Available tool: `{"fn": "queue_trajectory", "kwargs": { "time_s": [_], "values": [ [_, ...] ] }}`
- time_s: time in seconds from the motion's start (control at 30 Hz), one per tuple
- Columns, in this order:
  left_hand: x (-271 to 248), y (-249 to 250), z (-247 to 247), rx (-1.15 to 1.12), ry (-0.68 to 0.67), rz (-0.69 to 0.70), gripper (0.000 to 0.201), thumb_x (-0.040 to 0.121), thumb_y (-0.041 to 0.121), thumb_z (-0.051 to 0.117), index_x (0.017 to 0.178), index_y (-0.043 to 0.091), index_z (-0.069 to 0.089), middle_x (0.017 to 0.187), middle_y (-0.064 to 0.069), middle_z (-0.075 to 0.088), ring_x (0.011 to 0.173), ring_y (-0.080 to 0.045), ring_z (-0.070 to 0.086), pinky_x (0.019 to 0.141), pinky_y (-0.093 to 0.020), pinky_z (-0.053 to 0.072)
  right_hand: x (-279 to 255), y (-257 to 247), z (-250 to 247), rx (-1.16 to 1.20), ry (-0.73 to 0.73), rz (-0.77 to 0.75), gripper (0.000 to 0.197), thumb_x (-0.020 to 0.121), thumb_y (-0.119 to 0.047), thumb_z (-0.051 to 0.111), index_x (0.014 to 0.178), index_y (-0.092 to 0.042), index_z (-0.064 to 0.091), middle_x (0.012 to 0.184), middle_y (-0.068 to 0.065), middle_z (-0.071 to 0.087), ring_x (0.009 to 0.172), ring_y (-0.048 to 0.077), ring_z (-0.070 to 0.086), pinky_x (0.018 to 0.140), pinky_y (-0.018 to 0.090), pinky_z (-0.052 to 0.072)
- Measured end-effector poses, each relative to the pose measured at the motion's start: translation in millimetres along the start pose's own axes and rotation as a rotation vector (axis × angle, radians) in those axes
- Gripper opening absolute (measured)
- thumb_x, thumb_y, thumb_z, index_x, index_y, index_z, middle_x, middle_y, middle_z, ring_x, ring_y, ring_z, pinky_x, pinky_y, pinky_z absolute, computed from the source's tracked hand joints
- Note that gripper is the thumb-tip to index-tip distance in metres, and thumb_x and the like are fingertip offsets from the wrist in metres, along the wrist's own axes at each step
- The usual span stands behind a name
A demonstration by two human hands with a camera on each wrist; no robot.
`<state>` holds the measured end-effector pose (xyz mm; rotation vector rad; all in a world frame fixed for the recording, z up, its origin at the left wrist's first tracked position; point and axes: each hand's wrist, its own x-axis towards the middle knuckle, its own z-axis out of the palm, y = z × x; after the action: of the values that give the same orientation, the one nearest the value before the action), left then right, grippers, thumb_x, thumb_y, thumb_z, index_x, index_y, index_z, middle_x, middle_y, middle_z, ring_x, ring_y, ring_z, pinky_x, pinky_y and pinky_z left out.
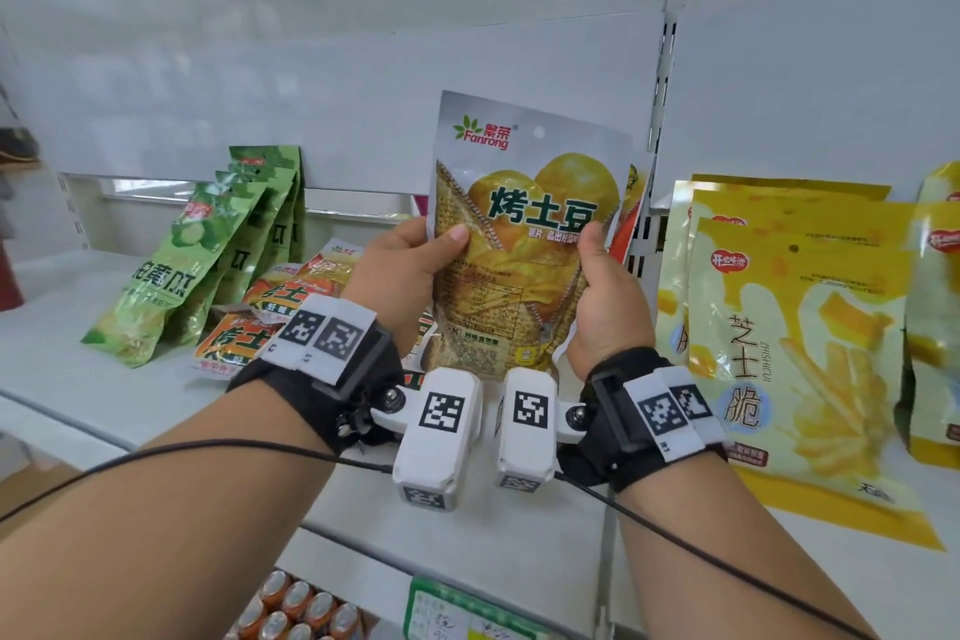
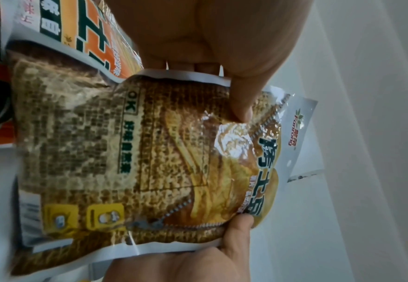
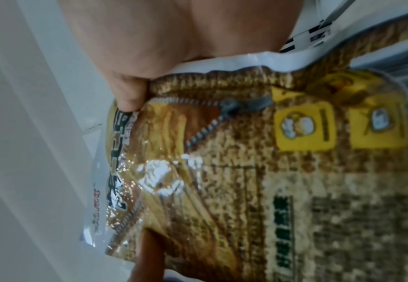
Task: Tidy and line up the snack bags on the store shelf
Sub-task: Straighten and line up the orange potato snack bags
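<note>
Holding the potato chip bag (image 1: 524,244) upright above the shelf (image 1: 62,353), I see my left grip (image 1: 400,270) and right grip (image 1: 602,307) grasping its two side edges, thumbs in front.

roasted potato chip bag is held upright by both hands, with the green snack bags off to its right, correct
Not quite: the green snack bags stand to the left of the roasted potato chip bag, as the head view shows. The left hand and right hand do hold it upright.

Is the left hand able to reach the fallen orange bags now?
Probably not yet: the left hand and right hand both grip the potato chip bag, though the orange bags lie uncovered nearby.
</note>
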<state>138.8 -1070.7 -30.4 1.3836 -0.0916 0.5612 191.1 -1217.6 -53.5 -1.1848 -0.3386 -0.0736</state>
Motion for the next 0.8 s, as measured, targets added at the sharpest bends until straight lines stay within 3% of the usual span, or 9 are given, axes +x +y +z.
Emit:
{"fn": "queue_trajectory", "kwargs": {
  "time_s": [0.07, 0.13, 0.2, 0.3, 0.47, 0.57, 0.63, 0.73, 0.8],
  "values": [
    [-2.0, 1.3, -2.5, -0.005, 0.025, 0.010, 0.013, 0.091, 0.013, 0.059, 0.083, 0.015, 0.069, 0.079, -0.003, 0.074, 0.072, -0.017, 0.071, 0.061, -0.027, 0.056, -2.8, -1.5, 2.8, -0.002, -0.016, -0.035, 0.069, 0.065, -0.076, 0.051, 0.106, -0.023, 0.067, 0.115, 0.008, 0.067, 0.110, 0.029, 0.060, 0.099, 0.050, 0.044],
    [-3.3, 2.4, -4.9, -0.016, 0.068, 0.028, 0.014, 0.092, 0.016, 0.059, 0.081, 0.015, 0.067, 0.077, -0.001, 0.074, 0.070, -0.015, 0.070, 0.059, -0.027, 0.056, -1.4, -1.4, 3.4, 0.032, 0.001, -0.120, 0.042, 0.072, -0.057, 0.063, 0.099, -0.025, 0.066, 0.108, 0.003, 0.068, 0.104, 0.022, 0.063, 0.095, 0.045, 0.046],
    [-3.2, 4.6, -6.8, -0.055, 0.102, 0.045, 0.015, 0.092, 0.016, 0.059, 0.078, 0.015, 0.065, 0.074, 0.001, 0.073, 0.067, -0.012, 0.069, 0.059, -0.026, 0.056, -0.2, -3.4, -0.5, 0.029, 0.080, -0.195, 0.009, 0.081, -0.027, 0.068, 0.084, -0.022, 0.060, 0.079, -0.003, 0.063, 0.072, 0.008, 0.061, 0.075, 0.031, 0.051],
    [0.0, 8.3, -9.9, -0.088, 0.123, 0.054, 0.015, 0.093, 0.017, 0.059, 0.079, 0.011, 0.062, 0.074, 0.001, 0.072, 0.069, -0.011, 0.069, 0.064, -0.030, 0.058, -2.1, -6.1, -4.1, 0.030, -0.016, -0.228, 0.017, 0.088, -0.010, 0.058, 0.075, -0.020, 0.060, 0.058, -0.008, 0.054, 0.048, 0.004, 0.044, 0.049, 0.017, 0.039],
    [1.4, 8.7, -13.8, -0.065, 0.000, -0.028, 0.029, 0.097, 0.032, 0.049, 0.093, 0.012, 0.069, 0.091, -0.005, 0.075, 0.090, -0.024, 0.070, 0.081, -0.041, 0.056, -16.2, -8.3, 11.9, -0.240, -0.316, -0.264, 0.007, 0.087, -0.027, 0.061, 0.092, -0.031, 0.062, 0.087, -0.015, 0.064, 0.068, -0.013, 0.057, 0.058, 0.003, 0.042],
    [0.7, 9.6, -18.6, -0.061, -0.185, -0.111, 0.046, 0.088, 0.057, 0.044, 0.091, 0.025, 0.077, 0.096, 0.002, 0.074, 0.092, -0.022, 0.068, 0.080, -0.041, 0.056, -19.5, -4.4, 19.4, -0.235, -0.404, -0.211, 0.039, 0.067, -0.046, 0.068, 0.102, -0.040, 0.055, 0.095, -0.018, 0.066, 0.086, -0.009, 0.062, 0.068, 0.011, 0.050],
    [0.9, 11.9, -19.2, -0.114, -0.265, -0.151, 0.057, 0.079, 0.067, 0.039, 0.094, 0.027, 0.077, 0.103, 0.003, 0.073, 0.094, -0.018, 0.066, 0.081, -0.039, 0.055, -18.4, -4.0, 22.6, -0.297, -0.321, -0.231, 0.045, 0.069, -0.042, 0.075, 0.107, -0.044, 0.052, 0.102, -0.017, 0.066, 0.098, 0.002, 0.063, 0.079, 0.024, 0.054],
    [4.1, 12.3, -19.4, -0.045, -0.189, -0.108, 0.047, 0.089, 0.055, 0.039, 0.105, 0.025, 0.072, 0.107, 0.003, 0.070, 0.097, -0.014, 0.062, 0.086, -0.039, 0.047, -15.6, -8.9, 26.8, -0.416, -0.064, -0.286, 0.014, 0.089, -0.023, 0.060, 0.094, -0.037, 0.057, 0.097, -0.009, 0.067, 0.092, 0.012, 0.065, 0.086, 0.038, 0.054],
    [6.9, 10.4, -22.0, 0.126, -0.136, -0.054, 0.034, 0.094, 0.036, 0.050, 0.125, 0.025, 0.058, 0.117, 0.003, 0.062, 0.106, -0.014, 0.057, 0.092, -0.040, 0.042, -11.5, -10.7, 23.7, -0.386, 0.077, -0.266, 0.014, 0.094, -0.024, 0.052, 0.082, -0.030, 0.057, 0.085, -0.003, 0.068, 0.079, 0.016, 0.068, 0.078, 0.041, 0.057]
  ]
}}
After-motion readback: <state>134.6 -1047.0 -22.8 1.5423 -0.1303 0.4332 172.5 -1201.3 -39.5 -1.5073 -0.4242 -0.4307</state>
